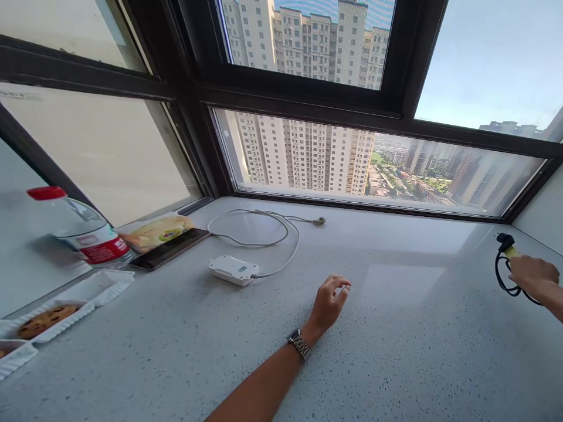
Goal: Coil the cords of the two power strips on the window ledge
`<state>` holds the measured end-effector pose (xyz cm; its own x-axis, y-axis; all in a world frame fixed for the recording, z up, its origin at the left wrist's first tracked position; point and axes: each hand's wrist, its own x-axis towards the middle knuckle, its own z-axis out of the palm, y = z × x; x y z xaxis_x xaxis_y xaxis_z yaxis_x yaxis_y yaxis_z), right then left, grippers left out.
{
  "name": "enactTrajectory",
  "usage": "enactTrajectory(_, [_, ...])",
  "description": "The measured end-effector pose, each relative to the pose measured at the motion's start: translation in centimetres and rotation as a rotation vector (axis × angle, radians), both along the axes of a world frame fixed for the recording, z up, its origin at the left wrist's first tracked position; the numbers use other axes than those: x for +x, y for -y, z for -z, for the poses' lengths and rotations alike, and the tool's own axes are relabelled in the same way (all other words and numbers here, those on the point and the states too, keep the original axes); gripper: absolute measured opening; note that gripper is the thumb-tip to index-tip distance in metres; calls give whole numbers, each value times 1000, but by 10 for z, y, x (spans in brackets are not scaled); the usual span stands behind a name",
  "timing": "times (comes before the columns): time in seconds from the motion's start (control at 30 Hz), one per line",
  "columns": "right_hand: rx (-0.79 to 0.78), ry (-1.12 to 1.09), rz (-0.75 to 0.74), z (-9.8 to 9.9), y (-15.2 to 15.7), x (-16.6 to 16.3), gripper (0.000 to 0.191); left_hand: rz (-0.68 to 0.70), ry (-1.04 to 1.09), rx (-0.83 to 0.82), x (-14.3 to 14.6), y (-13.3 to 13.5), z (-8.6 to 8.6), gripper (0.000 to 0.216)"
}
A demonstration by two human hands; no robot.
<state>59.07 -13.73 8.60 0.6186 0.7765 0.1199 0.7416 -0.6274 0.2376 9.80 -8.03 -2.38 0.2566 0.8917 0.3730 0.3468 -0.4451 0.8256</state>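
Observation:
My left hand (331,302) hovers low over the speckled grey sill (396,340), fingers loosely curled and apart, holding nothing; a metal watch (299,343) sits on its wrist. A white charger box (233,269) with a looping white cable (264,231) lies a little to its left. At the right edge my right hand (532,276) is closed round a coiled black cable with a yellow band (505,258), held just above the sill.
At the left stand a red-capped water bottle (83,231), a dark tablet (169,249) with a snack packet (156,231) on it, and white trays (65,305) holding a cookie (44,320). Dark window frames (352,117) border the sill behind.

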Motion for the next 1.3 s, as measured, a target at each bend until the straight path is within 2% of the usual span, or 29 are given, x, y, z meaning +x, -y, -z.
enactTrajectory(0.07, [-29,124,-77,13,-2,-19,22,17,-17,9,0,2,0,22])
enactTrajectory(0.2, [-47,253,-190,62,-1,-65,26,55,-51,28,-2,4,0,22])
enactTrajectory(0.3, [-67,361,-249,83,6,-78,25,68,-59,28,-2,5,1,25])
enactTrajectory(0.37, [-78,384,-299,86,13,-78,22,69,-66,18,-2,5,2,25])
enactTrajectory(0.43, [-47,383,-344,83,18,-80,26,69,-73,12,-2,5,2,24])
enactTrajectory(0.57, [143,334,-462,78,20,-103,26,56,-71,13,-2,4,1,22])
enactTrajectory(0.63, [225,144,-537,79,16,-128,25,53,-73,12,-2,3,1,23])
enactTrajectory(0.8, [332,-719,-642,93,-6,-225,29,71,-114,27,-1,6,2,22])
enactTrajectory(0.93, [476,-1125,-656,108,-30,-312,48,42,-238,123,-1,8,-7,20])
enactTrajectory(1.0, [463,-1245,-657,112,-38,-340,54,-25,-340,186,-11,3,-17,19])
enactTrajectory(1.1, [446,-1309,-663,116,-43,-354,60,-215,-500,267,-46,-15,-34,19])
enactTrajectory(1.2, [475,-1385,-697,117,-44,-348,61,-521,-661,286,-90,-38,-38,30])
enactTrajectory(1.23, [472,-1404,-716,117,-44,-346,60,-549,-717,261,-102,-45,-36,35])
enactTrajectory(1.3, [467,-1420,-749,117,-44,-343,60,-494,-806,163,-115,-55,-27,37])
